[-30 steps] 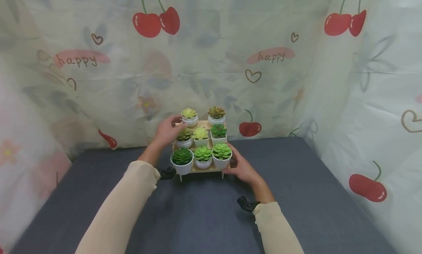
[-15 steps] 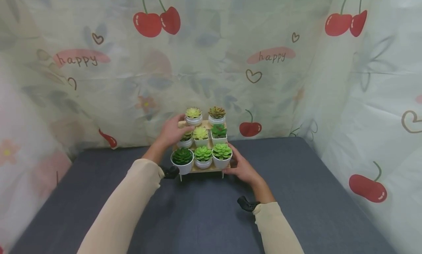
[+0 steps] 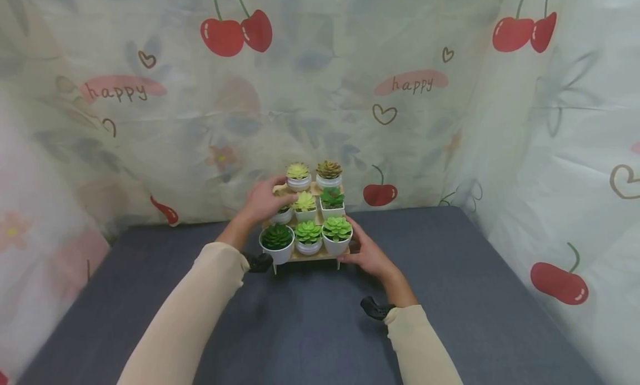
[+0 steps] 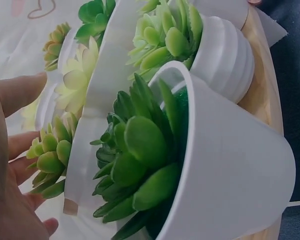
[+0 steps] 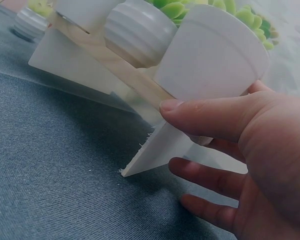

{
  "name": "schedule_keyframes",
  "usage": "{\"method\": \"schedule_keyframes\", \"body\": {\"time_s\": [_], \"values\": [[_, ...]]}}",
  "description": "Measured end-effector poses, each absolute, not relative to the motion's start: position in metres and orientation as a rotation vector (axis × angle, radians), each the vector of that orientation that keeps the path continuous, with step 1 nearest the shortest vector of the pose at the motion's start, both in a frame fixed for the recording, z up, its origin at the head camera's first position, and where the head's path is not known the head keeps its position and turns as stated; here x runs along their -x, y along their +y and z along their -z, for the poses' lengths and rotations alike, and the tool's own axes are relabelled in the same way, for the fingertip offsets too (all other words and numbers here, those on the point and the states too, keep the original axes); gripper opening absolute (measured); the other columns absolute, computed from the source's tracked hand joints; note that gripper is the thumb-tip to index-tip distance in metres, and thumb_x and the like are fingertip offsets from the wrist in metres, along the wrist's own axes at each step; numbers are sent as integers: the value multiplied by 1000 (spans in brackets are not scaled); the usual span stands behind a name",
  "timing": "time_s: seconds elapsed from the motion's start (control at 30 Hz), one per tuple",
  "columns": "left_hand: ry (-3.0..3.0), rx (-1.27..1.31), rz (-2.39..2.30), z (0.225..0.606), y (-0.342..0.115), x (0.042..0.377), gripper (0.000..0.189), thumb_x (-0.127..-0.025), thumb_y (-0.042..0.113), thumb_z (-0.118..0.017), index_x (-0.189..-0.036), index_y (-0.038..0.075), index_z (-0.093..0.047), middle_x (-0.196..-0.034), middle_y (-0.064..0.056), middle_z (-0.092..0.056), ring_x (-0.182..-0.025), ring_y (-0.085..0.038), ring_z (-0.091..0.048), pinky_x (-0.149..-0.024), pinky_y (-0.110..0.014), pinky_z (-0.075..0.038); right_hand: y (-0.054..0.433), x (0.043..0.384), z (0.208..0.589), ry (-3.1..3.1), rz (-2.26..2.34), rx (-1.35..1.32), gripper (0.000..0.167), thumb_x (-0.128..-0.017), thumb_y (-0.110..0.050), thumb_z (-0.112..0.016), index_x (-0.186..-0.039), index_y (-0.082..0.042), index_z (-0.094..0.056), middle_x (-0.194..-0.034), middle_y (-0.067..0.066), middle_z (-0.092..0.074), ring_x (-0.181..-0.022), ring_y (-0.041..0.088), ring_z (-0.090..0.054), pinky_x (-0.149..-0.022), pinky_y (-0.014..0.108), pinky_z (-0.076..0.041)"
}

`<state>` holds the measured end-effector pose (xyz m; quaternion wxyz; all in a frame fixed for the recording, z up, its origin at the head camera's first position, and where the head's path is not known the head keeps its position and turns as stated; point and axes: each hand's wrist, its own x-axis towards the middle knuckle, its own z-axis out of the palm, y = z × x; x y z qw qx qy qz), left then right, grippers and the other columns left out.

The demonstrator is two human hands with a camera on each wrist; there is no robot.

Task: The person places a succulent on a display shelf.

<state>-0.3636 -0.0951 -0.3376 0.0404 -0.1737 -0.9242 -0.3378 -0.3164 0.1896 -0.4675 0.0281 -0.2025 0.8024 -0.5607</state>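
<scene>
A tiered wooden stand [image 3: 318, 257] holds several potted succulents in three rows. At the top left, my left hand [image 3: 266, 200] holds the white pot of a pale yellow-green succulent [image 3: 298, 171], thumb in front and fingers at its far side. That hand partly covers a middle-row pot [image 3: 283, 215]. In the left wrist view, a dark green succulent [image 4: 145, 155] in a white pot fills the foreground. My right hand [image 3: 367, 254] grips the stand's lower right corner. In the right wrist view its thumb [image 5: 200, 115] presses the board's edge [image 5: 145, 87] beside a white pot [image 5: 215, 55].
A reddish-brown succulent [image 3: 328, 171] stands at the top right, apart from the pale one. The stand rests on a dark blue-grey tabletop [image 3: 320, 329], near its back edge. Behind hangs a cherry-printed curtain [image 3: 320, 85]. Each wrist wears a black device [image 3: 375, 309].
My left hand has moved right, shifting the pale succulent's pot along the top tier toward the reddish-brown one. It now covers more of the middle-left plant. The right hand stays put.
</scene>
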Motion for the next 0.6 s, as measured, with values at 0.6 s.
{"method": "schedule_keyframes", "body": {"time_s": [0.6], "values": [[-2656,579,1110,344,-94,349,57,-93,36,-66,-142,10,-51,-144,-12,-48,-135,-35,-35,-109,-58,-20,190,316,468,2456,1746,686,101,-81,-2,-78,-157,-20,-14,-149,20,-39,-122,39,-50,-96,58,-42]]}}
